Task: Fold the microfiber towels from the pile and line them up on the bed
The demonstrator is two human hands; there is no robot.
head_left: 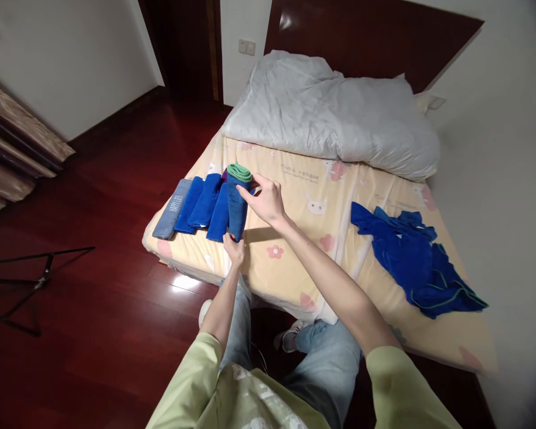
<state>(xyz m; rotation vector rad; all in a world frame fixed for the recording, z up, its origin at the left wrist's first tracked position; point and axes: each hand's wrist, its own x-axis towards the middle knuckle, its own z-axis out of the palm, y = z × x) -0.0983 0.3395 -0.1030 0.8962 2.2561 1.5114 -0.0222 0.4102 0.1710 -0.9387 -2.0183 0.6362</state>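
A rolled blue towel [238,205] with a green edge is held upright above the bed, its coiled end facing up. My left hand [234,249] grips the bottom of the roll. My right hand [268,199] pinches it near the top, thumb in front and fingers behind. Just left of the roll lie folded blue towels [206,202] in a row, partly overlapping. At the row's left end is a grey-blue folded towel [172,208] with white lettering. Something purple shows partly behind the held roll.
Crumpled blue towels [406,256] lie loose on the right of the bed [290,262]. A bunched white quilt [339,113] lies along the headboard [366,36]. A black metal stand [40,283] is on the floor at left, below a curtain [13,149].
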